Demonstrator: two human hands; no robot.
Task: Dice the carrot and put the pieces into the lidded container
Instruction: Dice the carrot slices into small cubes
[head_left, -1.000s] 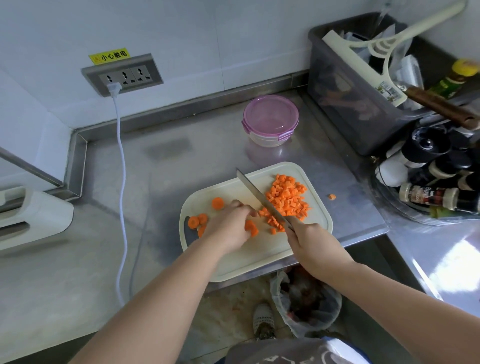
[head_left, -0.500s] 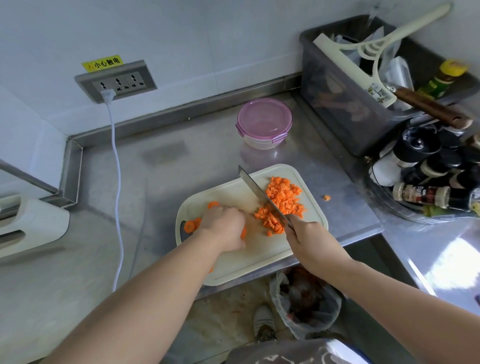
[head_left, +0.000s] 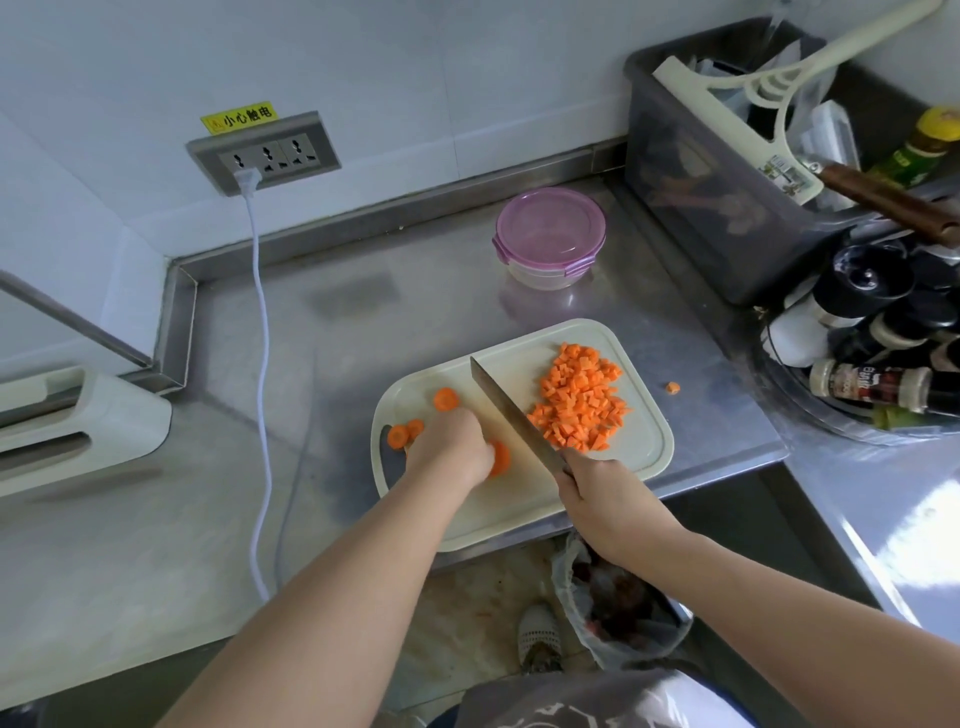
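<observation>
Left grip (head_left: 452, 447) sat on the cutting board (head_left: 524, 506), fingers curled down & clamped on a carrot round (head_left: 501, 458) that poked out at its right side. Right grip (head_left: 597, 488) was closed tight round the handle of the knife (head_left: 511, 410). The blade ran far-left across the board, just right of the left grip's knuckles, btw that grip & the diced carrot (head_left: 576, 405). Couldn't tell if the edge touched the board. The dice lay heaped on the board's far-right part. Loose rounds (head_left: 445, 399) lay on its left part, far & left of the left grip. One stray cube (head_left: 673, 387) lay on the desk (head_left: 363, 322) just right of the board. Lidded container (head_left: 550, 236), pink lid on, stood on the desk beyond the board, apart from it. Right of it stood a dark bin (head_left: 717, 208), w/ bottles (head_left: 883, 384) nearer. On the far wall a socket (head_left: 265, 153) had a white cable (head_left: 260, 364) plugged in, trailing down over the desk.
</observation>
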